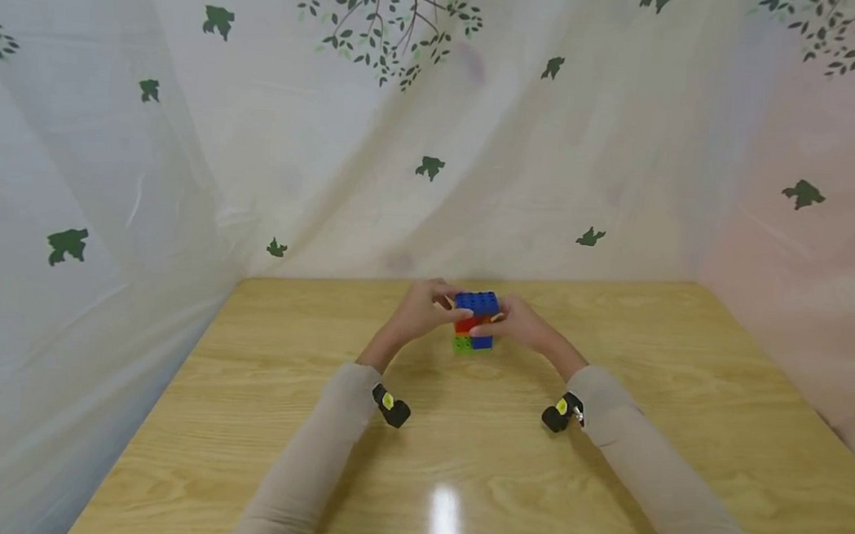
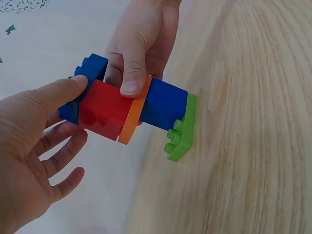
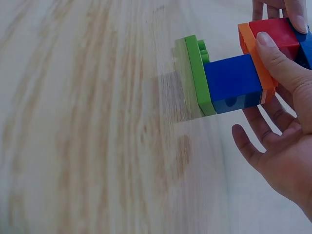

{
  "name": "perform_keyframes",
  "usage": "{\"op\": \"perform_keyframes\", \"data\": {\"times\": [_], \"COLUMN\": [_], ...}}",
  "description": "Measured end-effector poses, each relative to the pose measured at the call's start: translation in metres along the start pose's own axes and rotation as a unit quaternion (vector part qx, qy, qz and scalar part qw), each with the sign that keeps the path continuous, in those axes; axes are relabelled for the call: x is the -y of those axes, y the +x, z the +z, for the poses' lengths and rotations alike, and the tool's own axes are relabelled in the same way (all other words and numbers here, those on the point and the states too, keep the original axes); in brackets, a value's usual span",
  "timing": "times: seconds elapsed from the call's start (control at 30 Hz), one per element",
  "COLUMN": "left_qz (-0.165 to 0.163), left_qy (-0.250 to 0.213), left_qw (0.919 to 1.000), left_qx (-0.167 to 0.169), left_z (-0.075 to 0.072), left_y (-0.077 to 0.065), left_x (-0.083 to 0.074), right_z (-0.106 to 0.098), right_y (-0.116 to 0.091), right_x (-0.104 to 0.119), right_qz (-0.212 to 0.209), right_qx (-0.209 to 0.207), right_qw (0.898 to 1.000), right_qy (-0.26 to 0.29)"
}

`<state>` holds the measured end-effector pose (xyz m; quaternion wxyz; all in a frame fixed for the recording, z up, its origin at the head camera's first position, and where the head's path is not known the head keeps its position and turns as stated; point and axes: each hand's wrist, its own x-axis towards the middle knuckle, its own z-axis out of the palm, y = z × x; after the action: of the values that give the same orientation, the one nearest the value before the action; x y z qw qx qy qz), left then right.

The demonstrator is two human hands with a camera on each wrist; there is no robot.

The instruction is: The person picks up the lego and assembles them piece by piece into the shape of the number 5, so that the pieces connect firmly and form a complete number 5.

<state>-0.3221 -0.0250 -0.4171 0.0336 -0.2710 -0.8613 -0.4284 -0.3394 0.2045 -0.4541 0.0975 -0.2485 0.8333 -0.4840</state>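
A small stack of toy building bricks stands upright on the table's far half. From the bottom it has a flat green brick (image 1: 462, 345), a blue brick (image 3: 234, 80), a flat orange brick (image 2: 134, 117), a red brick (image 2: 100, 109) and a wider blue brick (image 1: 477, 303) on top. My left hand (image 1: 425, 309) pinches the top blue brick, its thumb across the near side. From the right, my right hand (image 1: 523, 324) grips the stack, thumb over the red and orange bricks. Whether the top brick sits fully down on the red one, I cannot tell.
The wooden table (image 1: 461, 432) spreads around the stack, its back edge close behind the hands. A pale curtain (image 1: 345, 172) with leaf prints hangs behind and along both sides. Each wrist wears a small black camera (image 1: 393, 409).
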Motion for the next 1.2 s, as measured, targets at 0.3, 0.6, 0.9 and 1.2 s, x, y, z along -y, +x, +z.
{"op": "perform_keyframes", "data": {"times": [0.3,0.6,0.9,1.2], "left_qz": [0.014,-0.007,-0.031,-0.038], "left_qy": [-0.035,-0.055,-0.050,-0.066], "left_qw": [0.9993,0.9984,0.9981,0.9970], "left_qx": [0.005,0.012,0.018,0.008], "left_z": [0.002,-0.002,-0.003,-0.002], "left_y": [-0.007,-0.014,-0.020,-0.024], "left_x": [0.009,0.017,0.022,0.026], "right_z": [0.001,-0.004,-0.013,-0.014], "right_y": [-0.005,-0.007,-0.018,-0.023], "right_x": [0.005,0.000,-0.014,-0.017], "right_qz": [-0.008,-0.021,-0.019,-0.007], "right_qx": [-0.005,0.000,-0.002,0.006], "right_qw": [1.000,0.999,0.999,1.000], "right_qy": [-0.015,-0.042,-0.043,-0.026]}}
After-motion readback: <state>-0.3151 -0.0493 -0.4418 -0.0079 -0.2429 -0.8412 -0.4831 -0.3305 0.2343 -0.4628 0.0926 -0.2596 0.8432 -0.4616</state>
